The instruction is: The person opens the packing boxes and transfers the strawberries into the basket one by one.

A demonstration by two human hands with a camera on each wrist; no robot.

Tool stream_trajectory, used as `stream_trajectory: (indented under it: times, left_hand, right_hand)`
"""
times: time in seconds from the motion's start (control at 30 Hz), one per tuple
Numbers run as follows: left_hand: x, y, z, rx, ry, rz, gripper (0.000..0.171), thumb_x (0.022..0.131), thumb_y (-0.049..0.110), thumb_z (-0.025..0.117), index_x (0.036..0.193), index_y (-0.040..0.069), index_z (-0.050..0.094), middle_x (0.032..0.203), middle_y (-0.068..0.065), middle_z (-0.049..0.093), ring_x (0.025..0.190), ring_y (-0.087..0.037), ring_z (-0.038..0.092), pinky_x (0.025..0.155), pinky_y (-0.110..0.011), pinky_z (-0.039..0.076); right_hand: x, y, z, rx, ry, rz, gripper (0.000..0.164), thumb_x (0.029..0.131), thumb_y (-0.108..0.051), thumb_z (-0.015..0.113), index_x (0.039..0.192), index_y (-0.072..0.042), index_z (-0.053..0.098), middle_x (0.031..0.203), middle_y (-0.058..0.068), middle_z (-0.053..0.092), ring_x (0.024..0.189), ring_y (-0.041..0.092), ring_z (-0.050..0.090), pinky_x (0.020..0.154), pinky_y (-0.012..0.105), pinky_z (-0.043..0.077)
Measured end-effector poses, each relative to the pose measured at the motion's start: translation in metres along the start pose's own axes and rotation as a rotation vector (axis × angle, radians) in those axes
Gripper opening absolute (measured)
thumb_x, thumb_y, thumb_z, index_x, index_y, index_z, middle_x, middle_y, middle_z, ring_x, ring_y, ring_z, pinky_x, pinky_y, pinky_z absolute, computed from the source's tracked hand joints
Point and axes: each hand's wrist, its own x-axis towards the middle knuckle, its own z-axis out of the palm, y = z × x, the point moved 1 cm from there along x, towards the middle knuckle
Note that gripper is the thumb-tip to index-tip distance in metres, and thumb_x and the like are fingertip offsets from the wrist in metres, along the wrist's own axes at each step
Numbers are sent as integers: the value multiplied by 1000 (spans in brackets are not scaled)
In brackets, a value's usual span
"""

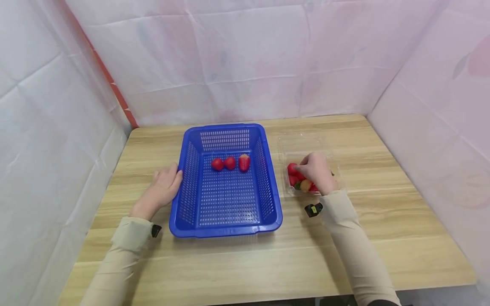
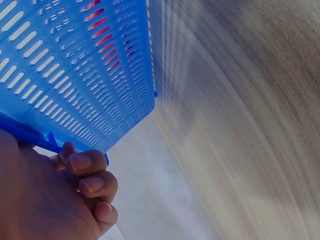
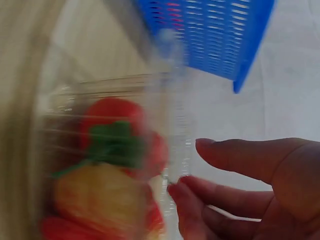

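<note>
A blue plastic basket stands on the table, with two red cherries and a strawberry near its far end. My left hand holds the basket's left rim; in the left wrist view its fingers curl about the edge. To the right, my right hand reaches over a clear plastic box of red fruit. In the right wrist view, the thumb stands apart from the fingers, whose tips are beside the box wall. A red fruit with green leaves lies inside, blurred.
The wooden table meets a pale cloth wall at the back, with more cloth on both sides. A yellowish strawberry also lies in the box. Black wrist devices sit at both cuffs.
</note>
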Motion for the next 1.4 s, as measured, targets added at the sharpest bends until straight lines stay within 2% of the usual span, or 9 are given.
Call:
stream_trajectory:
  times: [0.13,0.27,0.37,0.47,0.53,0.7,1.0,1.23,1.4]
  left_hand:
    - [-1,2,-1,-2,-4,-2,34,102,35,18,99,9,39,78,-8,44,77,-27,42,77,-41,24]
    - [-1,3,-2,3,-12,-5,34,102,36,17,99,9,39,78,-8,44,77,-26,42,77,-41,23]
    - [-2,3,-2,1,-9,-9,34,102,35,18,99,9,40,77,-8,44,76,-27,43,77,-41,24]
    - [-2,3,-2,3,-15,-15,35,102,35,18,100,8,40,78,-8,45,78,-27,43,78,-41,24]
    - [-2,4,-2,3,-16,-17,35,102,35,18,100,8,40,78,-8,45,77,-27,43,77,-41,24]
    - [-1,2,-2,4,-14,-17,35,102,35,17,100,8,39,78,-8,45,76,-26,43,76,-40,24]
    - [0,1,-1,13,-4,-3,34,102,34,18,99,8,39,76,-7,44,75,-27,44,76,-41,24]
    - [0,1,-2,5,6,5,32,102,33,19,99,8,39,75,-8,45,75,-27,44,76,-42,25]
    - [-1,2,-2,-2,2,-6,33,102,34,19,99,8,40,76,-8,45,74,-26,44,77,-41,25]
  right_hand:
    - [0,5,9,-74,28,17,28,81,-26,71,76,2,70,71,13,67,62,22,57,59,33,45]
    - [1,4,17,-116,53,33,39,81,-33,71,57,-4,61,51,3,54,53,20,49,51,31,37]
    - [3,5,22,-123,71,45,43,80,-34,71,52,-6,56,47,1,47,49,19,46,47,30,34]
    - [3,6,26,-139,82,68,38,80,-35,70,59,-4,62,56,6,55,56,23,50,49,31,37]
    - [3,6,27,-152,92,88,36,81,-35,69,66,-3,64,69,11,57,65,27,52,51,34,38]
    - [2,5,33,-190,112,123,36,82,-37,66,75,-2,61,89,18,49,78,34,51,55,40,39]
    - [1,4,38,-249,129,125,35,81,-36,65,77,-2,57,92,21,47,84,42,52,65,53,43]
    - [-1,3,30,-154,134,116,27,78,-30,65,74,-4,60,80,15,57,74,31,54,58,39,39]
    - [-6,1,22,-65,111,100,25,78,-27,66,81,-2,62,81,16,62,72,29,57,58,36,44]
